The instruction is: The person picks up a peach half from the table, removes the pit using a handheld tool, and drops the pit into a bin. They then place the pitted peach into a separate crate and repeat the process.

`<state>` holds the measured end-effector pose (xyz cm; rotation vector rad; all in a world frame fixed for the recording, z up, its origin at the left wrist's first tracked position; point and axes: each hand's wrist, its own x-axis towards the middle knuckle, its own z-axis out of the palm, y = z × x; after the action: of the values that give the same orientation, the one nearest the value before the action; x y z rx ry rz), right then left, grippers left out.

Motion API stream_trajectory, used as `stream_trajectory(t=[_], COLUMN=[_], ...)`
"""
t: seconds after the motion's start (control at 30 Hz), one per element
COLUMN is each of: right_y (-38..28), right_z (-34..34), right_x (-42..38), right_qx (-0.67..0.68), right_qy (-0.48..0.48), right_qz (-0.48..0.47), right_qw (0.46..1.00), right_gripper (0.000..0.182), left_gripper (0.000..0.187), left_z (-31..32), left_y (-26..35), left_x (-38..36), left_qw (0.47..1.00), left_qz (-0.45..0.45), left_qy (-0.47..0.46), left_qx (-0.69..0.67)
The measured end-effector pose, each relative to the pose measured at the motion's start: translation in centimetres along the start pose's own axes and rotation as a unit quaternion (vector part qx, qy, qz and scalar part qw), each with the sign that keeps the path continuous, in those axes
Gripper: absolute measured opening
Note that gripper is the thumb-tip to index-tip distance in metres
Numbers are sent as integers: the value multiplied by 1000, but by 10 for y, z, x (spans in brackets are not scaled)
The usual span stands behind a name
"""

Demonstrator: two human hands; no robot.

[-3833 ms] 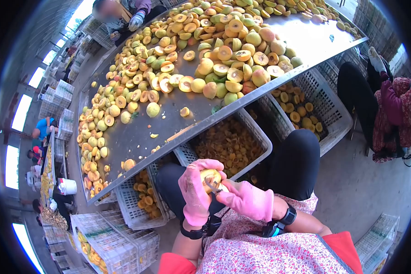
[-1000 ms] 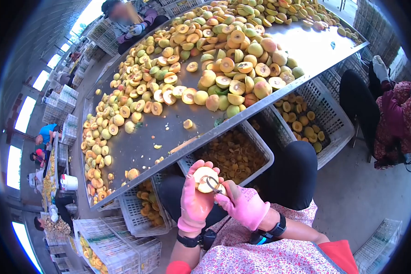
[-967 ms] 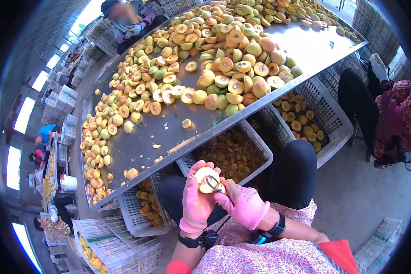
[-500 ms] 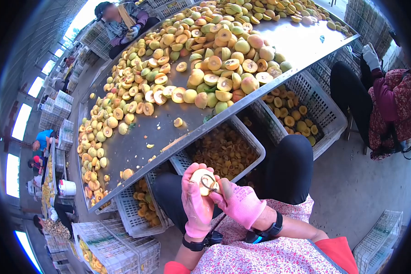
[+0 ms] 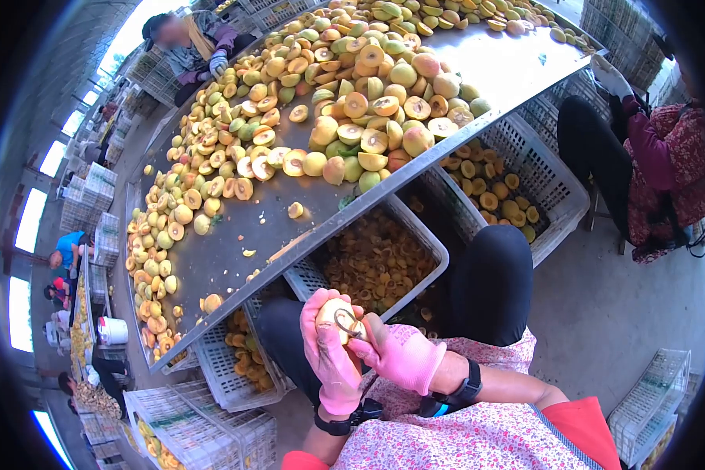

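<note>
In my left hand [image 5: 330, 362], gloved in pink, a halved peach [image 5: 331, 310] rests between the fingers and thumb, with its pale cut face partly turned up. My right hand [image 5: 407, 357], in a matching glove, is closed round the handle of a pitting tool with a thin metal loop [image 5: 348, 323]. The loop lies against the cut face of the fruit. Most of the handle is hidden by the right fingers. Both hands are above my lap, near a white crate [image 5: 440, 265] of small fruit scraps.
A sloping metal table [image 5: 278, 223] with a raised rim carries a large heap of halved peaches [image 5: 345, 102]. Under its edge stand crates with hollowed halves [image 5: 489, 184]. Co-workers sit at the far left [image 5: 200, 43] and at the right [image 5: 662, 164]. Stacked crates [image 5: 204, 427] stand at lower left.
The view has shifted a little. The peach half and the loop have turned slightly in my hands. The far co-worker's hands have come down toward the heap.
</note>
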<state>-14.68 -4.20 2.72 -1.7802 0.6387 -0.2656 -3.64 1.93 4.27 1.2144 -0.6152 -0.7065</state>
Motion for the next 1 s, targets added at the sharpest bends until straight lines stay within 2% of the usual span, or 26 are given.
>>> stream_trajectory(t=[0.1,0.2,0.37,0.43,0.47,0.57,0.6,0.67,0.77,0.83,0.87,0.9,0.93,1.0], right_y=[8,10,10,9,9,3,-1,-5,-1,6,5,5,4,-4], right_z=[1,4,9,9,10,10,8,1,-1,0,-4,-11,-13,-15], right_x=[1,4,6,7,7,7,6,8,9,10,9,9,8,2], right_qx=[-47,-55,-67,-77,-34,51,92,83,74,170,172,306,427,460], right_qy=[1,-1,-43,-68,-77,-92,-97,-125,-145,-130,-134,-236,-329,-313], right_qz=[-40,-54,-20,5,11,10,4,30,38,-40,-40,71,180,157], right_qw=[998,997,997,995,996,994,991,988,986,976,975,919,823,816], right_gripper=[38,35,36,36,37,43,47,48,46,39,39,36,34,32], left_gripper=[62,65,65,59,59,55,55,54,51,49,47,45,45,43], left_z=[-15,-24,-37,-39,-39,-33,-32,-31,-41,-44,-43,-43,-43,-41], left_y=[-2,0,-5,-7,-9,-11,-13,-16,-12,-11,-9,-6,-4,2], left_x=[3,7,10,10,10,5,3,1,5,4,5,7,8,9], left_qw=[998,996,995,995,995,984,985,982,982,981,980,979,979,981], left_qz=[-37,-65,-77,-45,-45,55,54,94,86,96,108,121,120,107], left_qy=[-44,-47,-65,-67,-64,-7,-6,21,-32,-49,-66,-85,-83,-122], left_qx=[-2,-31,-20,62,61,168,167,162,167,163,151,140,142,106])
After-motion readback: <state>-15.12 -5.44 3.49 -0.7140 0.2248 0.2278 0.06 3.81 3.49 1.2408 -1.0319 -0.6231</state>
